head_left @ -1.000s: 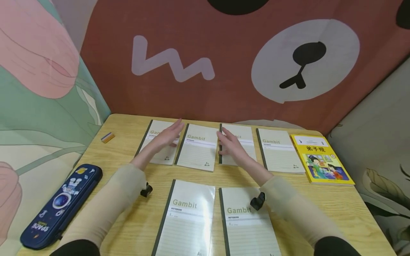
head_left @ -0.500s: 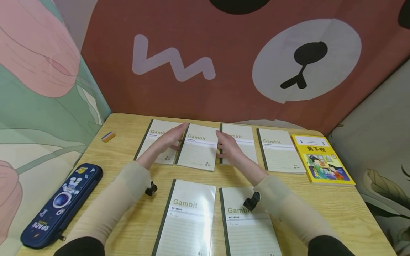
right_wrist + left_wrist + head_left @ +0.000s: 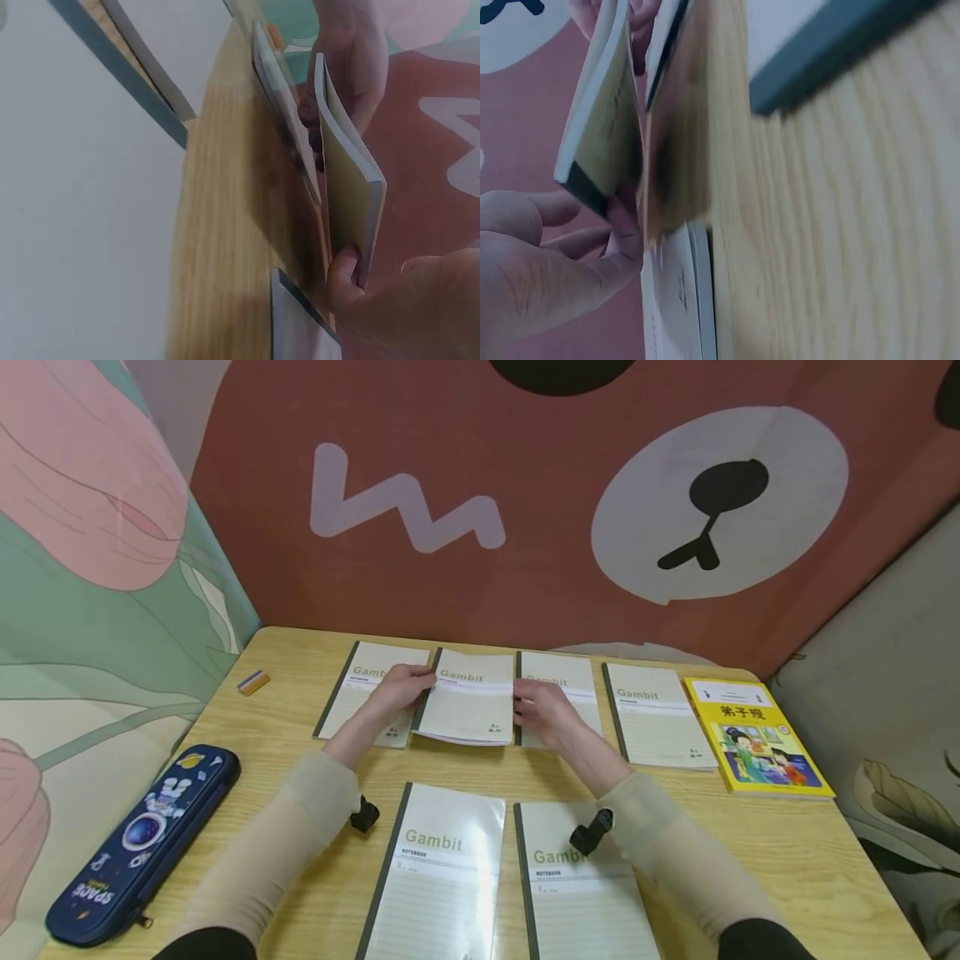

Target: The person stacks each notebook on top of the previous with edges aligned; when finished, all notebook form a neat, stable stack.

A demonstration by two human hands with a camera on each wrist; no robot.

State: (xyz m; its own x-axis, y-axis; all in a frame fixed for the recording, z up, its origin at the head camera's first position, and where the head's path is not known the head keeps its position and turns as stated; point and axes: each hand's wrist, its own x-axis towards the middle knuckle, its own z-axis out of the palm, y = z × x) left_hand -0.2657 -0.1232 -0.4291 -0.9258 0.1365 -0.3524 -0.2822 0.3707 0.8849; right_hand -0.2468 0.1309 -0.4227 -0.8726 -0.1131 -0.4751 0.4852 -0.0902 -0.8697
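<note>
Both hands grip one Gambit notebook [image 3: 468,702] by its two sides, second from the left in the far row. My left hand [image 3: 405,687] pinches its dark-spined left edge, and my right hand [image 3: 546,706] holds its right edge. In the left wrist view the notebook [image 3: 604,120] is lifted off the table, with fingers of the left hand [image 3: 547,262] at its spine corner. The right wrist view shows the raised notebook [image 3: 352,180] between both hands, the right hand's [image 3: 420,300] thumb against its cover. Other notebooks lie on either side, partly covered by the hands.
Two larger notebooks [image 3: 442,877] [image 3: 585,902] lie at the near side of the wooden table [image 3: 300,893]. Another notebook [image 3: 656,718] and a yellow book [image 3: 757,735] are at the far right. A blue pencil case [image 3: 142,843] and a small eraser [image 3: 253,682] are at the left.
Both hands have closed on the sides of the second far-row notebook. That notebook has risen from the table, its near edge shifting away from the near notebooks.
</note>
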